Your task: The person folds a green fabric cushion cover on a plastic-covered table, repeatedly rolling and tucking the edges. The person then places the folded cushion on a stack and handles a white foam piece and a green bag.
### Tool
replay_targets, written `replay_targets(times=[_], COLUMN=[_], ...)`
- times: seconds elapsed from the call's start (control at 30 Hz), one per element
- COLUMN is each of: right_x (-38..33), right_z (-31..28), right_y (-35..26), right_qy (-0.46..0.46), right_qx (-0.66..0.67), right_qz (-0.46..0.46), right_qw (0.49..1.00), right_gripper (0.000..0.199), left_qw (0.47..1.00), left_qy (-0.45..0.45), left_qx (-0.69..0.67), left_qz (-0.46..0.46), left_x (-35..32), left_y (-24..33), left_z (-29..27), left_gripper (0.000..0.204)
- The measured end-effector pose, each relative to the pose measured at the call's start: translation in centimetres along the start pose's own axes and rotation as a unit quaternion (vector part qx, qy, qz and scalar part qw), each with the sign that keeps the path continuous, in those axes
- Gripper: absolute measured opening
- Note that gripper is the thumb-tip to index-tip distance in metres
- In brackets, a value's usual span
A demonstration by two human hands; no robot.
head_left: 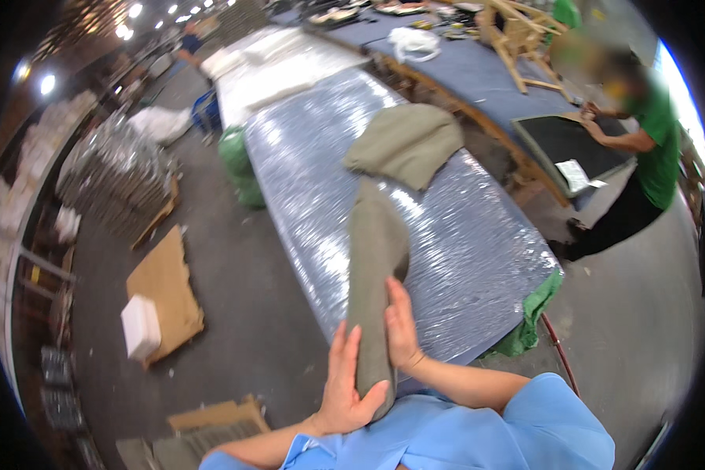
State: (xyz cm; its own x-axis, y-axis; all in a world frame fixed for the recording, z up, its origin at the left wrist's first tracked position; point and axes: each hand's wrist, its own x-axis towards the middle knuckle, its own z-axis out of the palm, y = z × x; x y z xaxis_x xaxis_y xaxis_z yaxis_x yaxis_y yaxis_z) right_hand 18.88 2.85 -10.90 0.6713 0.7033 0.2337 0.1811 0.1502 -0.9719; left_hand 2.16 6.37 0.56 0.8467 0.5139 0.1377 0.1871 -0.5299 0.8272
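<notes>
An olive-grey upholstered cushion [370,258] stands on its edge, pointing away from me, its near end close to my body. My left hand [346,392] presses along its left face, with the thumb across the near end. Against the opposite face lies my right hand [401,327], fingers stretched forward; the two hands hold the cushion between them. Just past its far end, a second olive-grey cushion [409,142] with a rounded outline lies flat on the film-wrapped table [478,270].
White foam sheets [278,74] cover the table's far end; green bags [241,164] hang at its left edge. Cardboard [168,282] with a white block lies on the floor. To the right, a person in green [656,149] handles a dark panel [560,141] beside a wooden chair frame [517,43].
</notes>
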Motion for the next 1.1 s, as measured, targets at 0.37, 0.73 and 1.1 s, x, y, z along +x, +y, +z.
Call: replay_targets(times=[0.37, 0.73, 1.1], right_x=[3.4, 1.2, -0.8], right_z=[1.7, 0.0, -1.5], right_y=[-2.2, -2.6, -5.8], right_qy=[-0.013, -0.031, -0.052], right_qx=[0.134, 0.198, 0.246], right_qz=[0.014, 0.120, 0.098], right_qw=[0.991, 0.972, 0.963], right_gripper=[0.075, 0.073, 0.076], left_qw=[0.999, 0.973, 0.986], left_qy=[0.006, -0.041, -0.032], left_qx=[-0.031, -0.225, -0.151], left_qz=[-0.015, 0.029, 0.061], left_x=[-1.5, -3.7, -3.3], left_y=[-0.4, -3.0, -3.1], left_z=[1.0, 1.4, 2.6], left_gripper=[0.111, 0.129, 0.133])
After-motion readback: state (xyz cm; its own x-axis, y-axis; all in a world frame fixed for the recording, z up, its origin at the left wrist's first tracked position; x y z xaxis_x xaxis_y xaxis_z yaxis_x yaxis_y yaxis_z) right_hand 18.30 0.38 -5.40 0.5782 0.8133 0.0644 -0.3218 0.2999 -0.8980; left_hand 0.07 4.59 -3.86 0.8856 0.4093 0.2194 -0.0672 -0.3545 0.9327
